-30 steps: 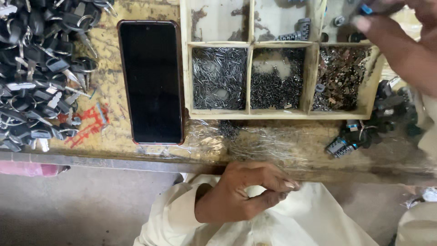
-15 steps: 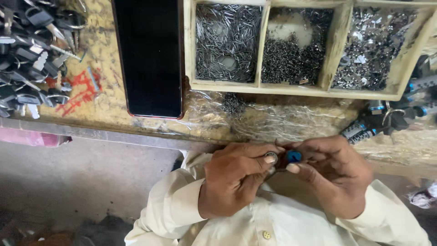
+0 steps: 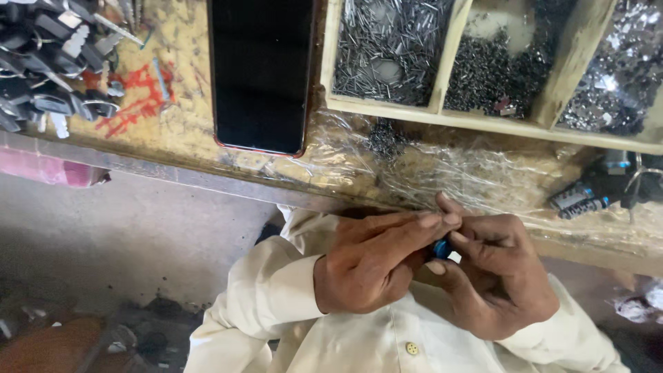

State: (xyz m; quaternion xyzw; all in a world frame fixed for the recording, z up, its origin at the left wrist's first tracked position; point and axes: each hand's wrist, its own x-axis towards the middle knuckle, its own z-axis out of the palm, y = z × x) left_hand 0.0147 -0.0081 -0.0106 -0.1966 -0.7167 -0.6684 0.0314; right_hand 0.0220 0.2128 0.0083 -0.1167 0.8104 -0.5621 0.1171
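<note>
The left hand and the right hand meet just below the edge of the wooden bench, and both have their fingers curled tightly around a small blue part pinched between the fingertips. From the hands, a black phone lies at about 11 o'clock, and a wooden tray of small metal pins stands at 12 o'clock. A pile of keys is at 10 o'clock, far from the hands.

One phone, three tray compartments (visible), two hands.
</note>
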